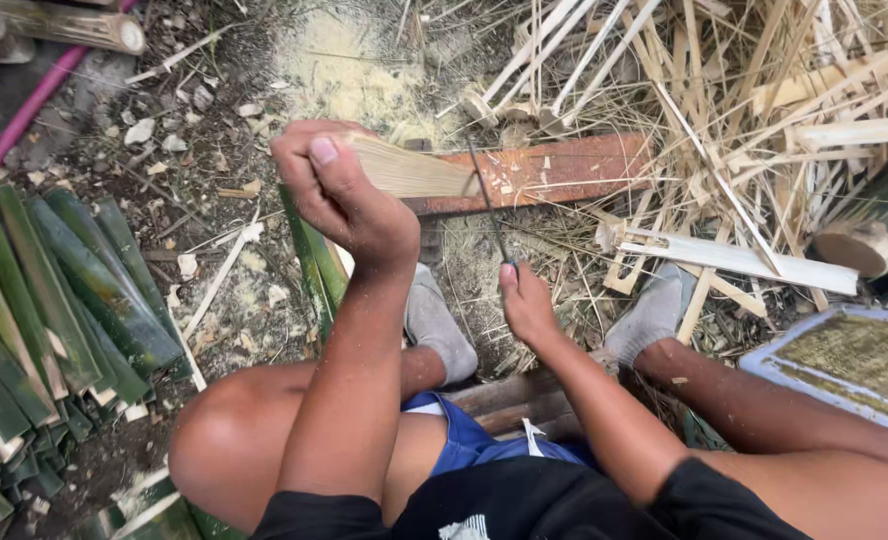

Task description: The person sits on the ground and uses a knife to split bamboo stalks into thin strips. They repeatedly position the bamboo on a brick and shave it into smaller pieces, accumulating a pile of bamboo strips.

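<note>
Gripping one bamboo bundle (404,168), left hand (339,195); right hand (526,300), one blade (489,205).

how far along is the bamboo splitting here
Done: a heap of pale split strips lies at upper right, with sawdust on the ground. In hand: the left hand grips a bundle of thin bamboo slats while the right hand holds a thin blade against its end. Left: a stack of green bamboo slats sits unsplit at left.
</note>
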